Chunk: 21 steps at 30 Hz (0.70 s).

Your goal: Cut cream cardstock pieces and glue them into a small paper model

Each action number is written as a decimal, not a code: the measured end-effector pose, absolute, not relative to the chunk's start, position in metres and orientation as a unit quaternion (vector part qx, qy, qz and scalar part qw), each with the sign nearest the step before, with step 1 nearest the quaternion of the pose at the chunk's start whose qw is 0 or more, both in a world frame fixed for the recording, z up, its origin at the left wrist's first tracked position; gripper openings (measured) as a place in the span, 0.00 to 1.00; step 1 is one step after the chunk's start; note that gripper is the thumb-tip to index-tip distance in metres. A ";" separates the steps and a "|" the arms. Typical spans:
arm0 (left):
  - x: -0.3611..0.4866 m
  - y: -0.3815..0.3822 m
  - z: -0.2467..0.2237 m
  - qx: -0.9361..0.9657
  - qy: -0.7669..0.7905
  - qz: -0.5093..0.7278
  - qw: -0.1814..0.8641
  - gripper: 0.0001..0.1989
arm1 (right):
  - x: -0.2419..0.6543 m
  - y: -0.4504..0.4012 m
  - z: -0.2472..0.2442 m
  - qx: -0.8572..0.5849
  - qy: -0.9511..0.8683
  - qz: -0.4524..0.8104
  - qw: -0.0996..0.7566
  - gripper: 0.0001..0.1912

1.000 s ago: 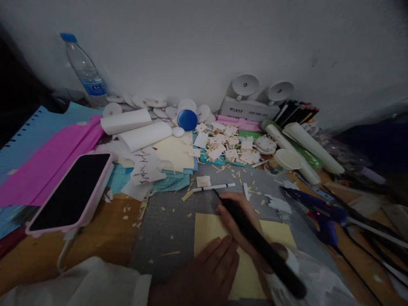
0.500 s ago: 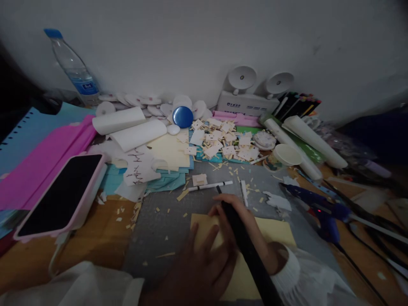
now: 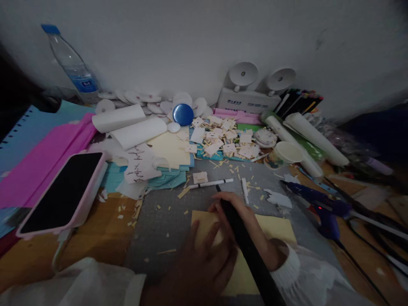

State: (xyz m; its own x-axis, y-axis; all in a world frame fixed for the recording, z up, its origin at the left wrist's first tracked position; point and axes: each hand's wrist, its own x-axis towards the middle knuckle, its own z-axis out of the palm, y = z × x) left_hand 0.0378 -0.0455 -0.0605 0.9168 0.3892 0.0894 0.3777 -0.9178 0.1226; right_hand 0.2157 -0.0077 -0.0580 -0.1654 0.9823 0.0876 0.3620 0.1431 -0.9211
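Note:
A sheet of pale yellow paper (image 3: 277,229) lies on the grey cutting mat (image 3: 153,242) in front of me. My left hand (image 3: 200,263) rests on the sheet, its fingers stretched out and somewhat spread; it is dark and blurred. Beside it, my right hand (image 3: 247,216) is closed around a long black stick-like tool (image 3: 248,250). The tool's narrow dark end shows past my index finger, and its thick part runs down to the bottom edge. Its exact kind is unclear. Just beyond the fingers lies a white pen-like stick with black bands (image 3: 212,184).
Small paper cut-outs (image 3: 219,138) are heaped at the back. A blue glue gun (image 3: 325,208) with a red light lies at right, near a paper cup (image 3: 285,155). At left are a phone (image 3: 63,191), pink paper (image 3: 47,157) and a plastic bottle (image 3: 73,68).
The view has shifted slightly. A dark shape now shows at the far left, over the blue sheet. Both hands keep nearly the same place on the paper.

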 end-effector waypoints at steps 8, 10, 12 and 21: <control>0.040 -0.045 -0.058 0.977 0.198 0.053 0.055 0.22 | 0.214 -0.007 -0.055 -0.510 -0.673 0.383 0.374 0.15; 0.043 -0.049 -0.064 0.974 0.209 0.070 0.056 0.22 | 0.213 -0.007 -0.053 -0.501 -0.692 0.386 0.349 0.17; 0.049 -0.053 -0.073 0.962 0.249 0.087 0.068 0.23 | 0.212 -0.007 -0.052 -0.505 -0.706 0.372 0.329 0.17; 0.053 -0.050 -0.088 0.925 0.306 0.094 0.205 0.31 | 0.204 -0.007 -0.051 -0.535 -0.691 0.364 0.322 0.15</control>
State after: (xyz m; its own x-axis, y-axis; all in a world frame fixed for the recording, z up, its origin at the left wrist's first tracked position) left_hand 0.0527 -0.0503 -0.0878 0.7950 0.6046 0.0494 0.5273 -0.7291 0.4363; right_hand 0.2042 -0.0068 -0.0513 -0.2201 0.9738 0.0567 0.5046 0.1634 -0.8477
